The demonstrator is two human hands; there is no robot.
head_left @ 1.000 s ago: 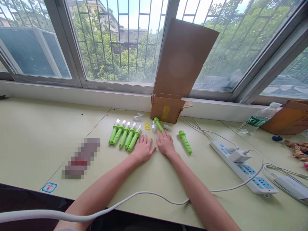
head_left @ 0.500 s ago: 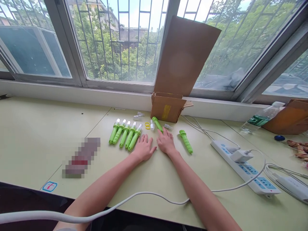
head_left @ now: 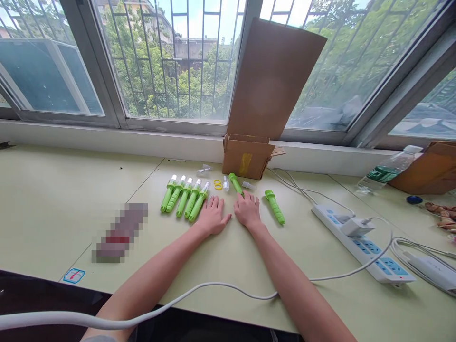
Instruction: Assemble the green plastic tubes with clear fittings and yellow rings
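My left hand lies flat on the pale green table, fingers stretched out, holding nothing. Just left of it is a row of several green tubes with clear caps. My right hand also rests palm down with fingers spread, its fingertips touching or nearly touching a loose green tube. Another green ribbed tube lies just right of that hand. Yellow rings and small clear caps sit beyond my fingers, in front of a small open cardboard box.
A white power strip with a plugged charger and cables lies at the right. A plastic bottle and a brown box sit at far right. A white cable crosses the near table edge. A blurred object lies at the left.
Both hands stay flat in nearly the same place. The view has shifted slightly; nothing was picked up or let go.
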